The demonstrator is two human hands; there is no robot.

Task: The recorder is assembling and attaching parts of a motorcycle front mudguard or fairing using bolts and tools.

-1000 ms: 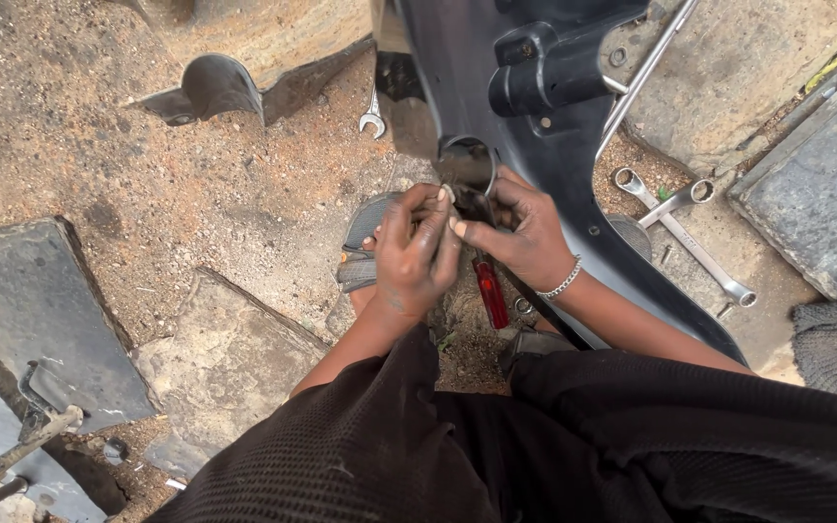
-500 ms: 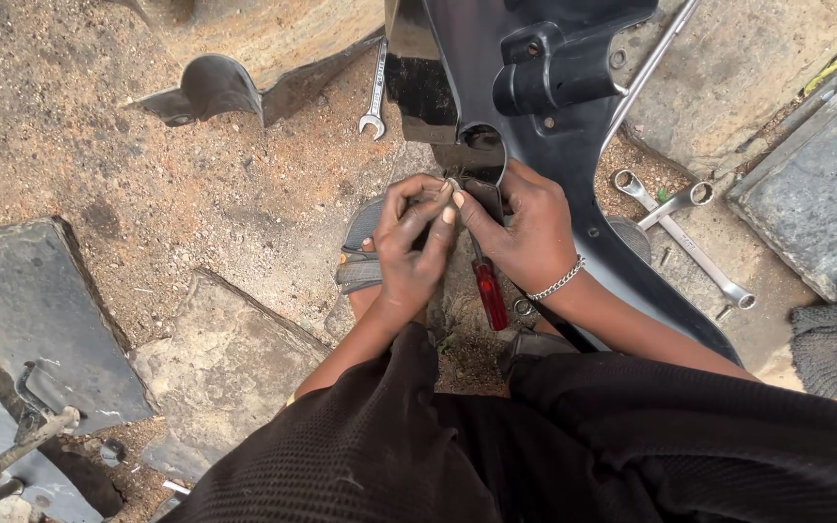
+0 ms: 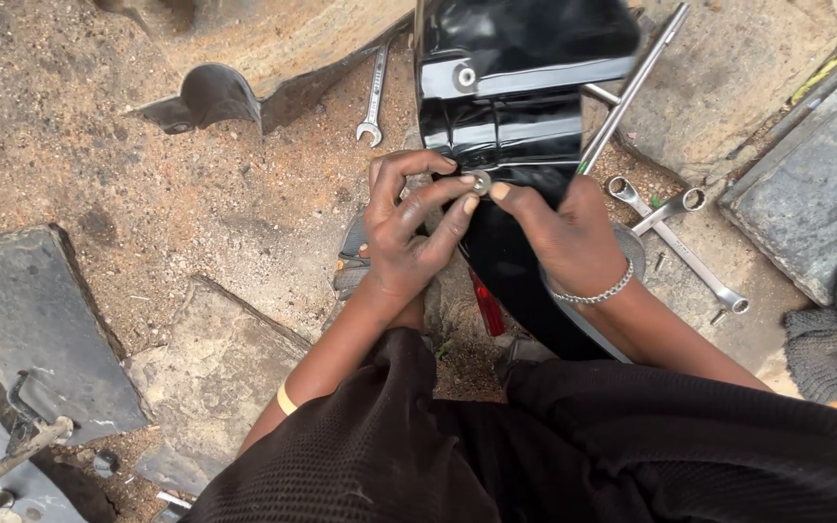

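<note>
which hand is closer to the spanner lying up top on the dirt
Left. The left hand sits just below the spanner, on the small washer. The right hand is farther off to the right, against the black panel.

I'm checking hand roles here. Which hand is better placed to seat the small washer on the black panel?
Left: left hand pinches the washer against the black panel; right hand only steadies it.

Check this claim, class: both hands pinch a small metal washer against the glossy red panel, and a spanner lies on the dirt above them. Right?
Not quite. The head view shows the panel is black, not red. Both the left hand and right hand do pinch the washer, and the spanner lies above.
</note>
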